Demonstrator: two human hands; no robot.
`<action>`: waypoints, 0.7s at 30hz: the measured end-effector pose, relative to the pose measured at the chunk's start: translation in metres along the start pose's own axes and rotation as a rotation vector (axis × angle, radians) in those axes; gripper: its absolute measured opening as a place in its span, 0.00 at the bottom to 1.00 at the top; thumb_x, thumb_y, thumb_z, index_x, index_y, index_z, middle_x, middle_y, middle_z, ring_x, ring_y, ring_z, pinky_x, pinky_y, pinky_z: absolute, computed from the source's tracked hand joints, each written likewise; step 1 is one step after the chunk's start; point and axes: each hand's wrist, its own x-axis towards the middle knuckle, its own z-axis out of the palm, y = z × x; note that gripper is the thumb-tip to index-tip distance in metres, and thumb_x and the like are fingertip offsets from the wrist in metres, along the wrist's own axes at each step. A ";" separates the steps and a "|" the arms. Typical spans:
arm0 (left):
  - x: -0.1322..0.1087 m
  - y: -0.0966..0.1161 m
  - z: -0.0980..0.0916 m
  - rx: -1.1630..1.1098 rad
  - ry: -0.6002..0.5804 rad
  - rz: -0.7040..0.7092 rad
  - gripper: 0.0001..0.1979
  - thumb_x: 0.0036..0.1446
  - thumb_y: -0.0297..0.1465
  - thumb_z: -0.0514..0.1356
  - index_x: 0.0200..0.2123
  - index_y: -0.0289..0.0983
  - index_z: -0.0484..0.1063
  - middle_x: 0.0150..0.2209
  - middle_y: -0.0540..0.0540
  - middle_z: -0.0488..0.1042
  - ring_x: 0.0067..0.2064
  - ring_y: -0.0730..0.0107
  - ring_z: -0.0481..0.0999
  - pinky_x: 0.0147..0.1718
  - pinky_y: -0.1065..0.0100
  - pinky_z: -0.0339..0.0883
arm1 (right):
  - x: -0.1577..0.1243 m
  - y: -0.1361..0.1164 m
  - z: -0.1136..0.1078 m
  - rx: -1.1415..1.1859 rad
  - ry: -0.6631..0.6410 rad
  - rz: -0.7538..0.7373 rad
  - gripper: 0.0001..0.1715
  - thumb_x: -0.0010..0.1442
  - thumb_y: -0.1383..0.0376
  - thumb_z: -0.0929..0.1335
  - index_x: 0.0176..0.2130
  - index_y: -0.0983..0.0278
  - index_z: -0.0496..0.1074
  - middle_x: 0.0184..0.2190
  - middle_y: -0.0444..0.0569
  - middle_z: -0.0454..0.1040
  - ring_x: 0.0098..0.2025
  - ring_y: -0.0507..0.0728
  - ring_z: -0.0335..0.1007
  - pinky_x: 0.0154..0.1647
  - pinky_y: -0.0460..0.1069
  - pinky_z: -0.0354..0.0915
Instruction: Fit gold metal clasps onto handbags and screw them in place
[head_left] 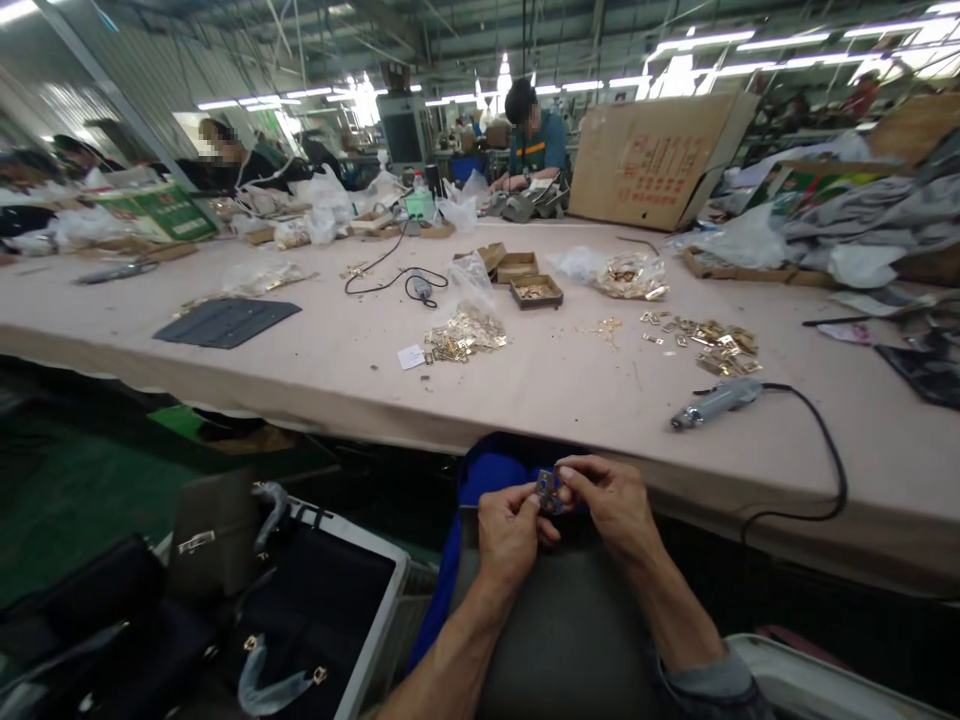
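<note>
Between my two hands, over my lap, is a small metal plate (546, 487) with cut-outs and a bluish sheen, like a piece of bag hardware. My left hand (508, 535) pinches its lower left side between thumb and fingers. My right hand (606, 495) is closed at its upper right edge, thumb against fingertips; whether a second small part sits there I cannot make out. Below the hands a dark grey-brown panel (570, 620) lies across my lap. On the table to the right rests a grey electric screwdriver (716, 402) with a black cord.
Heaps of gold metal fittings (469, 335) and more fittings (724, 345) lie on the pink-covered table (540, 390), near a small open box (536, 292). A dark flat panel (229, 322) lies left. Dark bags fill a white crate (397, 570). Across the table a person (536, 135) works beside a large carton (660, 160).
</note>
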 end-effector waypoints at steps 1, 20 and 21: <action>0.000 -0.001 0.000 -0.010 -0.006 -0.005 0.18 0.61 0.33 0.60 0.46 0.27 0.82 0.23 0.41 0.80 0.19 0.69 0.77 0.19 0.74 0.72 | 0.000 0.000 0.002 0.000 -0.005 0.001 0.23 0.58 0.53 0.76 0.43 0.69 0.80 0.25 0.50 0.78 0.26 0.56 0.75 0.29 0.47 0.74; -0.014 0.012 0.000 0.199 0.004 0.082 0.22 0.55 0.46 0.66 0.41 0.34 0.85 0.22 0.45 0.81 0.23 0.62 0.80 0.23 0.70 0.75 | -0.013 -0.010 0.026 -0.203 0.129 -0.076 0.08 0.58 0.63 0.72 0.34 0.65 0.82 0.32 0.51 0.80 0.29 0.56 0.78 0.30 0.46 0.73; -0.012 0.008 0.002 0.261 0.077 0.083 0.22 0.51 0.48 0.68 0.39 0.37 0.86 0.23 0.46 0.82 0.25 0.59 0.81 0.24 0.68 0.76 | -0.012 -0.010 0.027 -0.251 0.147 -0.103 0.07 0.56 0.66 0.71 0.33 0.63 0.83 0.32 0.49 0.80 0.31 0.55 0.78 0.32 0.45 0.73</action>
